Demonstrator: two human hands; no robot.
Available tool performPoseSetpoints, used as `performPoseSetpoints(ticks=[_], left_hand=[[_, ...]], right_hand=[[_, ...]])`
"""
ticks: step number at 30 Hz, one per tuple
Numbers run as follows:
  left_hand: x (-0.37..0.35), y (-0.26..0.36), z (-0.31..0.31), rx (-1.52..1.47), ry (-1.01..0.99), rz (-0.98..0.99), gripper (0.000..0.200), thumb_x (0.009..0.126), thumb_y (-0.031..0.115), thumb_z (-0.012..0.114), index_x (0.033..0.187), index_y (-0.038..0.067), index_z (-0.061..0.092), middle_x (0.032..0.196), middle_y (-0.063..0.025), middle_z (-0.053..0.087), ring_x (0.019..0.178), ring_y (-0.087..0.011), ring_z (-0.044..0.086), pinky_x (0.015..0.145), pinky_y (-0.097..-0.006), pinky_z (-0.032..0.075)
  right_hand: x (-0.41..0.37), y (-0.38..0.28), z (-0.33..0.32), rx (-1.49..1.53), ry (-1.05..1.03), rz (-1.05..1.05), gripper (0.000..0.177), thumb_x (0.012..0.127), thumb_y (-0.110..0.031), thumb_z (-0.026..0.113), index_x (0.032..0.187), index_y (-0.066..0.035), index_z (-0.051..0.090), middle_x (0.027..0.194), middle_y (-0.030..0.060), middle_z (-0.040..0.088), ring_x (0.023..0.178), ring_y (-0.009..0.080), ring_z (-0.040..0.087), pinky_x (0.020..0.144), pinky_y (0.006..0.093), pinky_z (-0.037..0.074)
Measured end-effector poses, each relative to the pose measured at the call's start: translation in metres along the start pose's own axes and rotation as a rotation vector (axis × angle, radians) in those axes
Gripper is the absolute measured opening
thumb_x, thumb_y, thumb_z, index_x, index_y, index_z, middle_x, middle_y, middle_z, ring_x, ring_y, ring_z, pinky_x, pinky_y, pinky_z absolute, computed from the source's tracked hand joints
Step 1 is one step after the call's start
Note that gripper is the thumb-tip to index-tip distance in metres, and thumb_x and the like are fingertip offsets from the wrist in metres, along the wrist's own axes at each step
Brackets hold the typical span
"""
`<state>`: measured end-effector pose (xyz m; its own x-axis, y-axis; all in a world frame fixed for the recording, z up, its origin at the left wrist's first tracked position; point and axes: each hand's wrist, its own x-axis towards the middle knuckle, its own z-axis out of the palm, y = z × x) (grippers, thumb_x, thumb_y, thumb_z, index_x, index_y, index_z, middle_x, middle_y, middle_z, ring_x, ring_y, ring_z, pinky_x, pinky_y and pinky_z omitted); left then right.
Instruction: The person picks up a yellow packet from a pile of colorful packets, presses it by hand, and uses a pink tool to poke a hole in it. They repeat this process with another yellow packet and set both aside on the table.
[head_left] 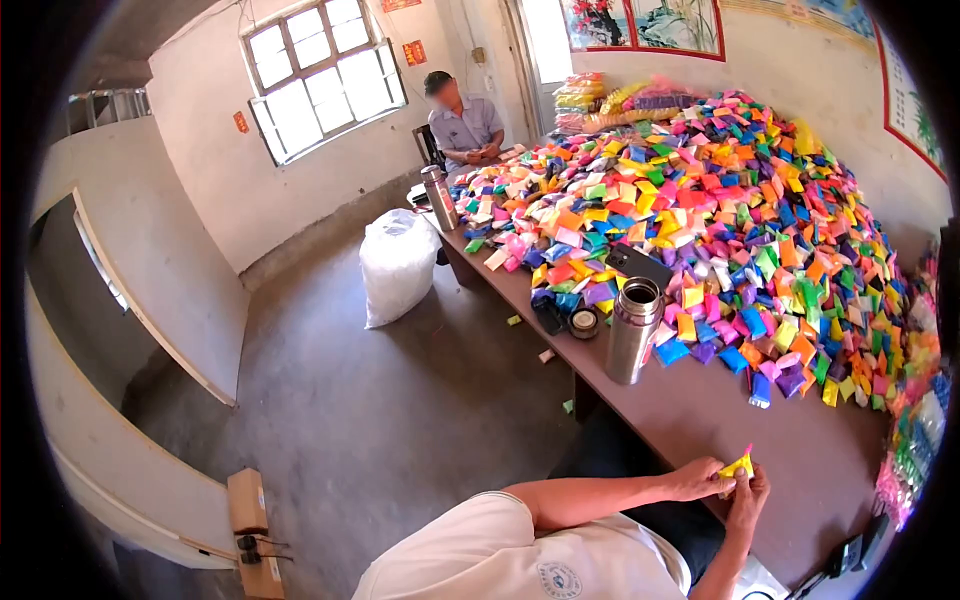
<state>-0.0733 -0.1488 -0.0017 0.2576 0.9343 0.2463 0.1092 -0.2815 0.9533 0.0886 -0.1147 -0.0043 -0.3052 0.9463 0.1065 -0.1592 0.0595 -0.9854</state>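
Observation:
Near the table's front edge, at the lower right of the head view, both of my hands meet at a small yellow packet (738, 466). My left hand (700, 479) pinches it from the left side. On the right, my right hand (750, 487) holds it with thumb and fingers closed. A bit of pink sticks up from the packet's top. Beyond my hands a huge heap of small colourful packets (700, 220) covers much of the brown table (680, 410).
An open steel flask (634, 335) stands by its lid (583, 322), near a black phone (638, 264). Another flask (439, 198) is farther left. A person (465, 125) sits at the far end. A white plastic bag (398, 265) stands on the floor.

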Motion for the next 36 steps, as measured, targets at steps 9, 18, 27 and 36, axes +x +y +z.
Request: performPoseSetpoints(ticks=[9, 18, 27, 36], left_hand=[[0.002, -0.022, 0.01, 0.115, 0.088, 0.031, 0.042, 0.097, 0.039, 0.049, 0.085, -0.001, 0.058, 0.073, -0.0142, 0.062, 0.067, -0.0267, 0.059, 0.064, -0.0388, 0.045], [0.001, -0.012, 0.005, 0.176, -0.017, -0.073, 0.045, 0.095, 0.041, 0.05, 0.076, 0.001, 0.054, 0.066, -0.0123, 0.056, 0.062, -0.022, 0.056, 0.06, -0.0372, 0.044], [-0.005, 0.002, 0.007, 0.059, -0.006, -0.038, 0.048, 0.093, 0.049, 0.05, 0.095, 0.002, 0.058, 0.077, -0.0129, 0.062, 0.073, -0.0227, 0.062, 0.066, -0.0366, 0.047], [-0.002, -0.006, 0.014, 0.193, 0.05, -0.201, 0.056, 0.092, 0.053, 0.05, 0.086, 0.0, 0.063, 0.074, -0.0181, 0.065, 0.07, -0.0348, 0.063, 0.063, -0.0433, 0.046]], right_hand=[[0.003, 0.017, -0.024, -0.099, 0.143, -0.061, 0.019, 0.093, -0.02, 0.061, 0.101, -0.002, 0.062, 0.081, -0.0004, 0.061, 0.067, 0.0059, 0.056, 0.057, 0.0198, 0.045], [0.002, -0.01, -0.031, -0.045, 0.17, -0.078, 0.021, 0.091, -0.024, 0.064, 0.091, -0.004, 0.061, 0.069, -0.0012, 0.057, 0.053, 0.005, 0.05, 0.044, 0.0195, 0.037], [-0.004, -0.003, -0.008, -0.073, 0.027, 0.041, 0.016, 0.092, -0.014, 0.061, 0.096, 0.001, 0.061, 0.071, -0.0006, 0.058, 0.057, 0.004, 0.049, 0.05, 0.018, 0.039], [-0.024, -0.04, -0.005, -0.249, 0.279, -0.133, 0.018, 0.094, -0.007, 0.051, 0.107, -0.001, 0.061, 0.072, -0.0013, 0.053, 0.058, 0.0038, 0.044, 0.05, 0.0183, 0.034]])
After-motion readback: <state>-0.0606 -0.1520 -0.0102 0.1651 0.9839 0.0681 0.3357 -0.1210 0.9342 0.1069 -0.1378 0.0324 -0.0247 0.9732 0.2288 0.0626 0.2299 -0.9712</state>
